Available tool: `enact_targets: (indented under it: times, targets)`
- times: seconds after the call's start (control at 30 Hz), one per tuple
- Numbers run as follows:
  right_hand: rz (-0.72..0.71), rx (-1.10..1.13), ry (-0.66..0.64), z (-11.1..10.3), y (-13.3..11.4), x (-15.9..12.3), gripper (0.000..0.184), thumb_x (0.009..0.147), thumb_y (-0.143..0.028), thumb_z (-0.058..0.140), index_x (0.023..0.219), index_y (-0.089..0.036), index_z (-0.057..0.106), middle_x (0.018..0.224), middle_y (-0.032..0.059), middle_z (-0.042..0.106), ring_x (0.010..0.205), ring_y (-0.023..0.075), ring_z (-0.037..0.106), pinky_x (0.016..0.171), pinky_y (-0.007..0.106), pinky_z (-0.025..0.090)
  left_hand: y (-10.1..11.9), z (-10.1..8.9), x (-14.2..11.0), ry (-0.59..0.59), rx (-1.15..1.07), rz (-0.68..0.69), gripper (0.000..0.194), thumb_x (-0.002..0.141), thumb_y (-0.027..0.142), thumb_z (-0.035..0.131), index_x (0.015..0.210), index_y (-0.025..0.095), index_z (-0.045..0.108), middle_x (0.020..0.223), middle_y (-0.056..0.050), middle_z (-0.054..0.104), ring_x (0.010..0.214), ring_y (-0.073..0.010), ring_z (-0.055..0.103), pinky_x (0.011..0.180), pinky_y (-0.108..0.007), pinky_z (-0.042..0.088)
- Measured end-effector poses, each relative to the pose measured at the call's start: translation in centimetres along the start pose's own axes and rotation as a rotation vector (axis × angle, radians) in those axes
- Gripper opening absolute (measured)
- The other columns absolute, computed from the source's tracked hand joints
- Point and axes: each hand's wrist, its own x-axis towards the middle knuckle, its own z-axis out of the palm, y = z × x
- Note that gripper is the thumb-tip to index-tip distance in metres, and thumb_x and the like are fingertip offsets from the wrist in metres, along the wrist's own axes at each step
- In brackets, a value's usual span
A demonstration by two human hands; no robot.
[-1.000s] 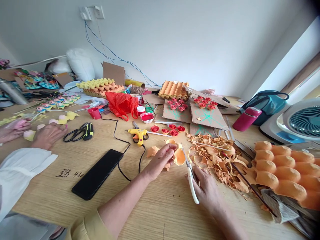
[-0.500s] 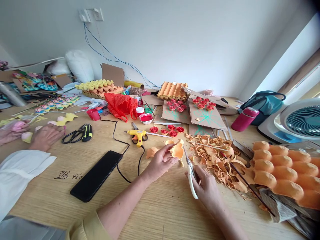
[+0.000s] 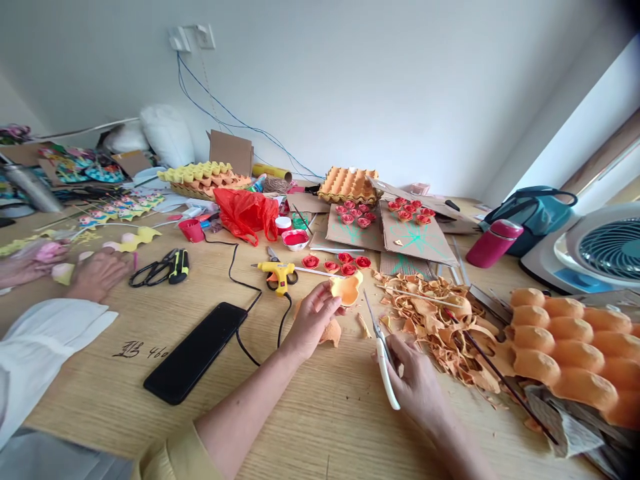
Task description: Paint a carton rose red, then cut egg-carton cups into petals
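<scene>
"460" handwritten on table (image 3: 300,427)

pale blue-grey wall (image 3: 350,80) spans 10 to 1 o'clock; white outlet (image 3: 206,37) at 11. light-grain wooden table (image 3: 300,427) below. window frame (image 3: 595,167), bright daylight beyond, at 2 o'clock.

"Bright in here, isn't it?"

"Yes, soft daylight, seemingly from the window (image 3: 620,175) at the right. The wall (image 3: 350,87) looks palest towards that side and turns greyer to the left."

"Any hard shadows?"

"None that I can see, just faint, soft-edged ones on the desk (image 3: 305,433). The phone (image 3: 196,352) stays dark, with hardly any glare."

"And sharpness?"

"The scissors (image 3: 384,363) are fairly clear. Out at the edges, the fan (image 3: 607,247) looks stretched, the silver cylinder (image 3: 35,190) leans and softens, and the top right corner goes black."
</scene>
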Motion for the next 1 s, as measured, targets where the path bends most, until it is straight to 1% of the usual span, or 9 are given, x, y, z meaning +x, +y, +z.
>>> enact_targets:
  times: [0.17,0.33,0.47,0.63,0.8,0.9,1.0]
  targets:
    - [-0.009,-0.005,-0.031,-0.1,-0.2,-0.1,0.029,0.096,-0.040,0.048,0.073,-0.024,0.042,0.063,-0.0027,0.054,0.059,0.0145,0.048,0.061,0.027,0.038,-0.3,-0.1,-0.1,-0.010,0.068,0.004,0.042,0.078,0.047,0.076,0.107,0.019,0.066,0.106,-0.005,0.069,0.085,-0.0151,0.064,0.080,-0.028,0.053]
    - [-0.010,-0.011,-0.036,0.0,-0.1,-0.1,0.030,0.096,-0.040,0.047,0.072,-0.024,0.041,0.062,-0.0030,0.053,0.060,0.0152,0.050,0.063,0.028,0.038,-0.3,-0.1,-0.4,-0.060,0.136,-0.006,0.038,0.080,0.044,0.075,0.105,0.019,0.063,0.101,-0.004,0.068,0.086,-0.0148,0.063,0.078,-0.026,0.053]
    - [-0.033,-0.022,-0.027,-0.1,-0.2,0.1,0.028,0.098,-0.040,0.043,0.075,-0.024,0.042,0.065,-0.0023,0.055,0.061,0.0152,0.051,0.067,0.029,0.041,0.0,0.4,-0.9,-0.126,0.161,-0.025,0.038,0.080,0.043,0.076,0.104,0.018,0.060,0.107,-0.006,0.067,0.094,-0.0172,0.064,0.080,-0.027,0.054]
    - [-0.068,-0.068,0.013,-0.4,-0.4,0.3,0.024,0.099,-0.037,0.043,0.078,-0.024,0.040,0.070,-0.0019,0.056,0.064,0.0155,0.053,0.074,0.032,0.043,0.1,0.8,-1.3,-0.206,0.124,-0.073,0.044,0.078,0.039,0.079,0.111,0.019,0.057,0.119,-0.009,0.067,0.110,-0.0221,0.065,0.089,-0.031,0.054]
    - [-0.109,-0.128,0.047,-0.6,-0.2,0.1,0.015,0.093,-0.033,0.050,0.084,-0.024,0.043,0.076,-0.0006,0.060,0.071,0.0179,0.057,0.078,0.035,0.044,0.0,0.7,-1.3,-0.246,0.121,-0.098,0.046,0.076,0.039,0.081,0.111,0.020,0.058,0.117,-0.009,0.070,0.111,-0.0239,0.066,0.091,-0.033,0.053]
    - [-0.120,-0.123,0.054,-0.6,0.1,0.1,0.017,0.093,-0.035,0.052,0.084,-0.024,0.042,0.075,-0.0011,0.059,0.071,0.0178,0.056,0.079,0.035,0.044,0.1,0.5,-1.2,-0.251,0.123,-0.105,0.047,0.076,0.040,0.081,0.112,0.020,0.058,0.117,-0.009,0.070,0.111,-0.0238,0.066,0.091,-0.033,0.054]
    - [-0.140,-0.104,0.062,-0.6,0.2,0.2,0.022,0.094,-0.036,0.051,0.080,-0.024,0.039,0.070,-0.0032,0.054,0.065,0.0155,0.051,0.078,0.034,0.044,0.2,0.3,-1.1,-0.253,0.123,-0.099,0.045,0.077,0.041,0.080,0.111,0.020,0.060,0.114,-0.008,0.069,0.110,-0.0230,0.065,0.094,-0.035,0.053]
